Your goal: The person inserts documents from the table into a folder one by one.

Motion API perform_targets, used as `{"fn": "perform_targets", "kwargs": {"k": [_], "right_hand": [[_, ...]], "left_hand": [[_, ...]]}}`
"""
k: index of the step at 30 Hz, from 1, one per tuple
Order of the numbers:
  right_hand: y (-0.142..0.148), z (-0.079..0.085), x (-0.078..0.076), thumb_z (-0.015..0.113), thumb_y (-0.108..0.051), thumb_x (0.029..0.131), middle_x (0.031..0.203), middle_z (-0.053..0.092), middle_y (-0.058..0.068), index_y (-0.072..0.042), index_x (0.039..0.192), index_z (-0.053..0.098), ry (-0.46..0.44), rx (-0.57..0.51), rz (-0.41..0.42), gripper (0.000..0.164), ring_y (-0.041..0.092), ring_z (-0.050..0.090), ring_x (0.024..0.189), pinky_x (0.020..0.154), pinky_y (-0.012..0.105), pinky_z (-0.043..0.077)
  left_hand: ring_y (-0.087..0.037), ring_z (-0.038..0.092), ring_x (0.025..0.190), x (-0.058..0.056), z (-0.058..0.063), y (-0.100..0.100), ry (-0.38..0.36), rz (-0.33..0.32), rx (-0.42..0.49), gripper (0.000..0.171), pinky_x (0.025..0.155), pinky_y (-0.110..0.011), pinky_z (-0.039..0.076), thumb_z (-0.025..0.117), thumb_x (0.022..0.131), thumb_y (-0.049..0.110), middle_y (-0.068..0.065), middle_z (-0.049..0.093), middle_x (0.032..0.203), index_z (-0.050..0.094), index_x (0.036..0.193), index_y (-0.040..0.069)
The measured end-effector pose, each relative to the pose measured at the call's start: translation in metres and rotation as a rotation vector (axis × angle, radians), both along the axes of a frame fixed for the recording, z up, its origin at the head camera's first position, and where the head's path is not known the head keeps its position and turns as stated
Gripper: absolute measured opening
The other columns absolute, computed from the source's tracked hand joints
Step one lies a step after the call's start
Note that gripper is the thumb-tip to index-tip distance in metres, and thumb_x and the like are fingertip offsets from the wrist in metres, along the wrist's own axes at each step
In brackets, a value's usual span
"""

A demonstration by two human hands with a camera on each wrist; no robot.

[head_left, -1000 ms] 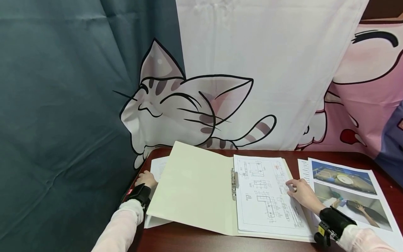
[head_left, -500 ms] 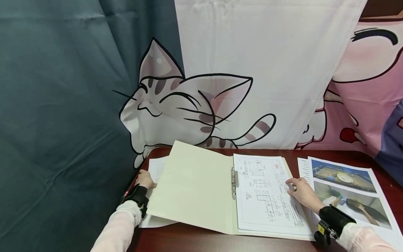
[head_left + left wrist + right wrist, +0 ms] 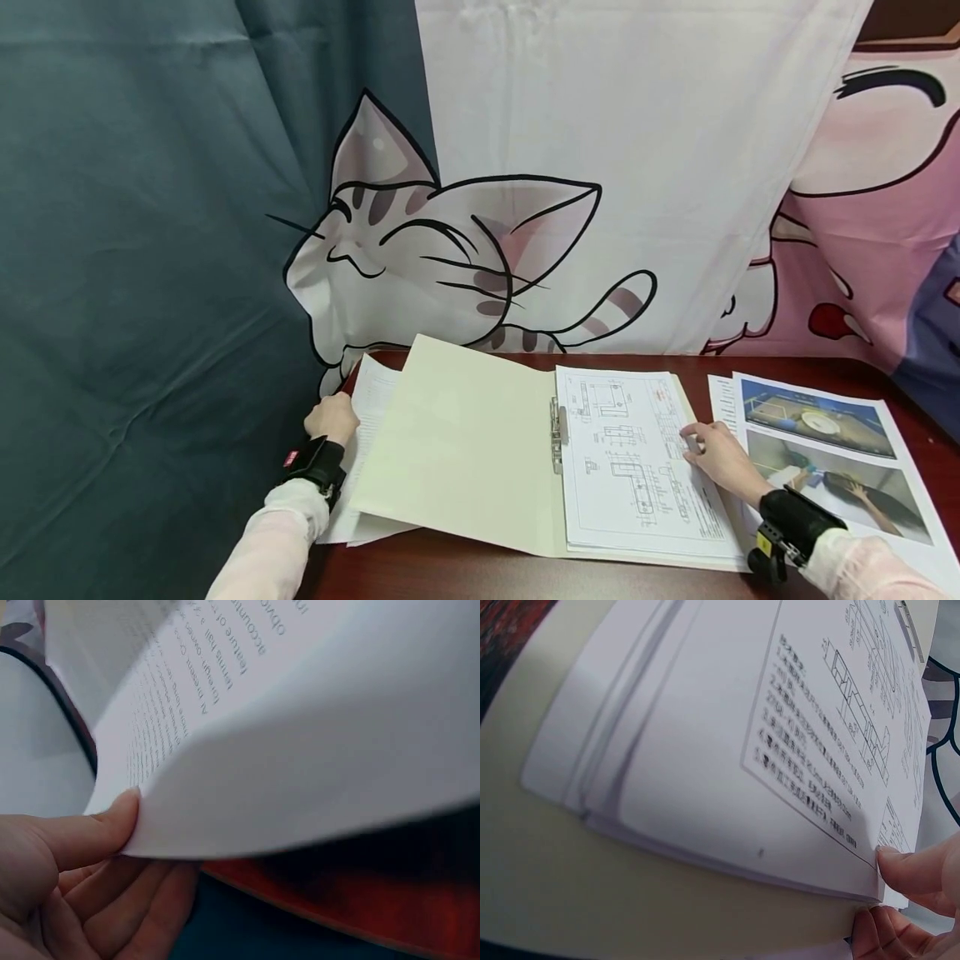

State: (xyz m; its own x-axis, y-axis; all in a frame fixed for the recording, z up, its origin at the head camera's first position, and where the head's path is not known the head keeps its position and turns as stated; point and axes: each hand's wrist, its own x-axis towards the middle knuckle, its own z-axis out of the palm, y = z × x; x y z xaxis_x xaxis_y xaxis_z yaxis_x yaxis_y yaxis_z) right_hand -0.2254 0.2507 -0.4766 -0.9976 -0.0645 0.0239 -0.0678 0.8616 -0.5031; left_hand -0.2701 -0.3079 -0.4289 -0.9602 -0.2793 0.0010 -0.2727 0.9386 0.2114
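Note:
A cream folder lies opened on the table, its left cover raised at a slant. In the head view, my left hand is at the table's left edge and pinches a sheet of printed text. The left wrist view has the thumb on top of that sheet and the fingers below; part of it lies under the cover. My right hand pinches the right edge of the stacked technical drawings, thumb above and curled fingers beneath. A metal clip sits at the drawings' left side.
Sheets with colour photographs lie at the right of the dark red table, partly under my right forearm. A curtain with a cartoon cat hangs behind the table.
My left hand has moved left with the text sheet, and more of that sheet shows beyond the folder cover. The right hand has stayed at the drawings' edge.

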Motion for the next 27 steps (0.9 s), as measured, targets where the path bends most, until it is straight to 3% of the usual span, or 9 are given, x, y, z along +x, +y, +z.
{"fn": "perform_targets", "kwargs": {"k": [5,10,16,20,24,27], "right_hand": [[-0.001,0.0,0.0,0.066,0.0,0.086,0.1,0.052,0.026,0.01,0.113,0.06,-0.006,0.001,-0.002,0.03,0.028,0.053,0.08,0.068,0.036,0.045],[0.0,0.0,0.001,0.066,0.001,0.085,0.1,0.052,0.026,0.01,0.112,0.06,0.005,-0.001,0.001,0.03,0.028,0.054,0.08,0.068,0.037,0.046],[-0.001,0.001,0.002,0.066,0.0,0.085,0.1,0.051,0.026,0.009,0.113,0.06,0.0,0.005,-0.003,0.03,0.027,0.053,0.08,0.067,0.035,0.045],[-0.002,0.001,0.004,0.066,0.0,0.085,0.102,0.053,0.028,0.009,0.113,0.061,0.043,0.035,0.017,0.03,0.031,0.055,0.081,0.067,0.037,0.047],[-0.004,-0.003,0.008,0.067,-0.001,0.085,0.106,0.054,0.03,0.006,0.114,0.062,0.1,0.095,0.026,0.03,0.041,0.055,0.089,0.072,0.045,0.048],[-0.004,-0.006,0.009,0.068,-0.003,0.085,0.107,0.054,0.029,0.005,0.114,0.063,0.118,0.127,0.011,0.03,0.044,0.053,0.094,0.072,0.049,0.047]], "left_hand": [[-0.049,0.064,0.086,0.006,0.024,0.002,0.102,-0.035,0.0,0.023,0.068,-0.057,0.053,0.056,0.09,0.005,-0.036,0.064,0.101,0.063,0.104,-0.012],[-0.051,0.063,0.086,0.015,0.061,0.004,0.25,-0.058,0.041,0.022,0.065,-0.059,0.05,0.06,0.091,0.013,-0.035,0.065,0.102,0.066,0.103,-0.005],[-0.049,0.062,0.07,0.039,0.113,0.015,0.512,-0.092,0.022,0.021,0.052,-0.054,0.044,0.058,0.096,0.017,-0.033,0.065,0.088,0.066,0.098,-0.003],[-0.048,0.061,0.064,0.055,0.144,0.029,0.695,-0.098,0.003,0.021,0.051,-0.056,0.043,0.06,0.096,0.017,-0.032,0.066,0.083,0.066,0.099,-0.002],[-0.046,0.06,0.06,0.066,0.166,0.043,0.916,-0.138,0.043,0.017,0.05,-0.055,0.041,0.064,0.093,0.015,-0.028,0.067,0.077,0.067,0.092,-0.002],[-0.043,0.062,0.059,0.066,0.174,0.053,1.044,-0.2,0.086,0.017,0.051,-0.053,0.042,0.066,0.092,0.014,-0.026,0.068,0.074,0.068,0.089,-0.003]]}}
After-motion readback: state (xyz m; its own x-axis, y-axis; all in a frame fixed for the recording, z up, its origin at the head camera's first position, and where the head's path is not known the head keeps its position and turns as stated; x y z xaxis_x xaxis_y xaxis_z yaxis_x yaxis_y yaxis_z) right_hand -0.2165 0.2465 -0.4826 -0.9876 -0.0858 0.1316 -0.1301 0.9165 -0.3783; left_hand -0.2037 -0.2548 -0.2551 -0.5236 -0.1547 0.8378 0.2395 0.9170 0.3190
